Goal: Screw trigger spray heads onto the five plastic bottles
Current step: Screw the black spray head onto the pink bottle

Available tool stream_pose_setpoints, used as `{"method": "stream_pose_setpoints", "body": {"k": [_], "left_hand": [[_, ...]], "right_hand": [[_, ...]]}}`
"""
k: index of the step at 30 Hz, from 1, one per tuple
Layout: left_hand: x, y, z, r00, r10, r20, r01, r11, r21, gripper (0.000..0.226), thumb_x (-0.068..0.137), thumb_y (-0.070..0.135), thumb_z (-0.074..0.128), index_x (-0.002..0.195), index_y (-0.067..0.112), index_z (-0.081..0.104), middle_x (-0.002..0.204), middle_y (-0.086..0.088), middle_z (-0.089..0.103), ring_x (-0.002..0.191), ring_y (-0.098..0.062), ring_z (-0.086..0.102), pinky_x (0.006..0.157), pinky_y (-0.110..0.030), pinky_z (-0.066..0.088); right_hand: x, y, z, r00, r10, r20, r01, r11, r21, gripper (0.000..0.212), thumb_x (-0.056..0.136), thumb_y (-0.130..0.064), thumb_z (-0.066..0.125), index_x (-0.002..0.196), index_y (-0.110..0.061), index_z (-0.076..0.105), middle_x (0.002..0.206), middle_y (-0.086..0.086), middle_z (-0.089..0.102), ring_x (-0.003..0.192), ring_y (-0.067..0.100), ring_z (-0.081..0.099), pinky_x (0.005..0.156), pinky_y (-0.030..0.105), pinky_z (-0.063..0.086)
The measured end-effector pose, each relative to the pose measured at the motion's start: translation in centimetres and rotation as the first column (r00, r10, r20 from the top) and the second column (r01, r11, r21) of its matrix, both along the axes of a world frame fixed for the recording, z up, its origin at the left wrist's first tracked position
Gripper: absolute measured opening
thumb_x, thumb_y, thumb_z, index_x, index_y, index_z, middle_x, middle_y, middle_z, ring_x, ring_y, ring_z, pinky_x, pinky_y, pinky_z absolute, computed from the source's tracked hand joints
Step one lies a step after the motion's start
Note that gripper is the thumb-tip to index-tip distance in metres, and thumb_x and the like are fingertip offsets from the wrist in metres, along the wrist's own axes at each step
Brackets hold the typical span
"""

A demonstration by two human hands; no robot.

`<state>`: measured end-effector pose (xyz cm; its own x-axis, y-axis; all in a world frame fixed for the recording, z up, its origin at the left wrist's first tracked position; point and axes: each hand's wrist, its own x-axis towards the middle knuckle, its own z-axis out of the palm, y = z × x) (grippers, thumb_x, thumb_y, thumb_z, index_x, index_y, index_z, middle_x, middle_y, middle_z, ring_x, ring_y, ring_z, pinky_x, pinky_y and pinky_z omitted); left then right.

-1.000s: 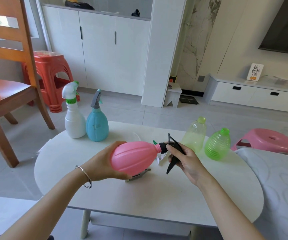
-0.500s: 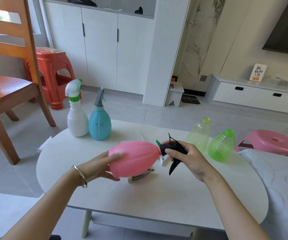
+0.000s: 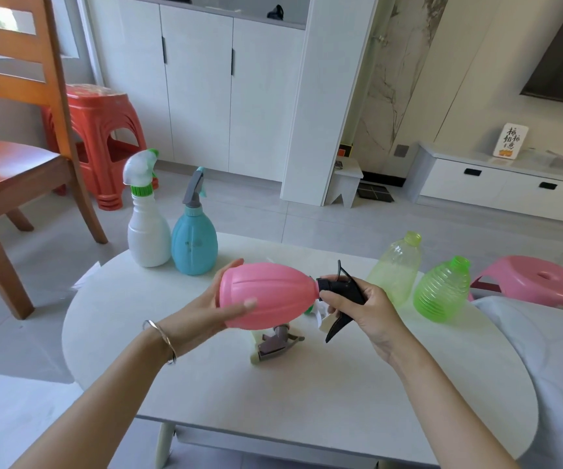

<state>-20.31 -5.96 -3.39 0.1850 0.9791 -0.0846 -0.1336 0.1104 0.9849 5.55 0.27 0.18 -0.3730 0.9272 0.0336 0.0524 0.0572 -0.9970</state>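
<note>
I hold a pink bottle [image 3: 266,294] on its side above the white table [image 3: 341,401]. My left hand [image 3: 210,311] cups its body. My right hand [image 3: 363,308] grips the black trigger spray head [image 3: 341,289] sitting on the pink bottle's neck. At the back left stand a white bottle [image 3: 146,231] with a white spray head and a blue bottle [image 3: 193,242] with a grey spray head. A pale yellow-green bottle [image 3: 396,269] and a ribbed green bottle [image 3: 442,291] stand at the right without heads. A loose grey spray head [image 3: 275,343] lies under the pink bottle, another partly hidden beside it.
A wooden chair [image 3: 12,140] and a red stool [image 3: 100,130] stand at the left on the floor. A pink stool [image 3: 537,282] is beyond the table's right end. A pale cloth [image 3: 560,367] covers the right side. White cabinets line the back wall.
My left hand has shifted its hold on the pink bottle, fingers now spread over its side. My right hand stays on the black spray head at the neck.
</note>
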Motion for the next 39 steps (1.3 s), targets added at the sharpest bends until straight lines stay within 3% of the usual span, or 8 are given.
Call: {"method": "stream_pose_setpoints", "body": {"k": [4,8,12,18,23,28,33,39], "left_hand": [[0.7,0.4,-0.1,1.0,0.025,-0.006,-0.026,0.985,-0.17,0.067,0.07,0.068,0.047,0.13,0.039,0.042,0.132,-0.008,0.051,0.107,-0.025,0.065,0.08,-0.044,0.059],[-0.1,1.0,0.0,0.996,0.07,0.047,-0.071,0.997,0.034,0.079,0.071,0.042,0.077,0.139,0.029,0.038,0.137,-0.004,0.054,0.118,-0.018,0.059,0.089,-0.024,0.053],[0.5,0.5,0.4,0.999,-0.021,0.03,0.026,0.987,-0.161,0.068,0.067,0.077,0.052,0.121,0.036,0.045,0.117,-0.007,0.068,0.103,-0.019,0.069,0.078,-0.032,0.058],[-0.2,0.6,0.5,0.999,0.037,0.013,-0.038,0.994,0.104,0.094,0.054,0.035,0.087,0.134,0.033,0.037,0.134,-0.004,0.05,0.108,-0.015,0.064,0.084,-0.029,0.055],[0.3,0.2,0.4,0.998,-0.023,-0.063,0.009,0.978,-0.209,0.064,0.066,0.078,0.041,0.119,0.042,0.046,0.12,-0.012,0.061,0.096,-0.025,0.071,0.073,-0.041,0.06],[-0.4,0.5,0.3,0.996,0.081,-0.019,-0.081,0.996,0.04,0.091,0.056,0.056,0.082,0.133,0.029,0.043,0.131,-0.005,0.057,0.112,-0.016,0.062,0.084,-0.025,0.055],[0.2,0.2,0.3,0.999,0.001,0.048,0.005,0.991,-0.131,0.072,0.06,0.077,0.062,0.12,0.039,0.049,0.118,0.0,0.067,0.103,-0.017,0.068,0.08,-0.037,0.059],[-0.4,0.5,0.9,0.989,0.128,0.08,-0.133,0.989,0.064,0.08,0.051,0.037,0.087,0.121,0.041,0.05,0.125,-0.001,0.053,0.095,-0.014,0.068,0.074,-0.03,0.057]], "right_hand": [[-0.3,0.0,-0.4,1.0,0.009,0.025,-0.01,1.0,0.009,0.017,0.074,-0.012,0.077,0.085,-0.025,0.075,0.059,-0.003,0.063,0.053,0.011,0.056,0.061,0.021,0.053],[-0.2,0.2,-0.3,0.998,-0.056,-0.037,0.053,0.995,-0.08,0.027,0.058,-0.034,0.081,0.083,-0.026,0.076,0.056,-0.004,0.062,0.051,0.01,0.056,0.061,0.019,0.052],[-0.7,0.1,-0.6,0.999,-0.037,-0.016,0.036,0.998,-0.042,0.017,0.067,-0.026,0.08,0.083,-0.028,0.076,0.054,-0.003,0.061,0.052,0.011,0.057,0.064,0.019,0.053],[-0.4,0.3,-0.4,0.997,-0.056,-0.061,0.045,0.984,-0.17,0.038,0.051,-0.038,0.08,0.086,-0.022,0.075,0.064,-0.005,0.066,0.05,0.009,0.057,0.063,0.02,0.052],[-0.9,0.2,-0.9,1.0,-0.009,0.016,0.01,0.996,-0.085,0.014,0.07,-0.019,0.08,0.082,-0.023,0.074,0.059,-0.001,0.061,0.051,0.012,0.055,0.061,0.022,0.052],[-0.7,0.5,-0.6,0.999,-0.036,-0.024,0.032,0.989,-0.143,0.027,0.055,-0.036,0.082,0.08,-0.027,0.077,0.062,-0.003,0.064,0.051,0.009,0.057,0.065,0.021,0.052],[-1.1,0.4,-0.7,1.0,0.014,-0.008,-0.014,0.998,-0.065,0.017,0.068,-0.023,0.081,0.084,-0.027,0.075,0.061,-0.002,0.061,0.054,0.013,0.055,0.068,0.026,0.051],[-0.8,0.6,-0.5,0.999,0.004,-0.044,-0.009,0.993,-0.118,0.034,0.052,-0.038,0.082,0.083,-0.025,0.076,0.068,-0.002,0.066,0.053,0.011,0.057,0.068,0.024,0.052]]}}
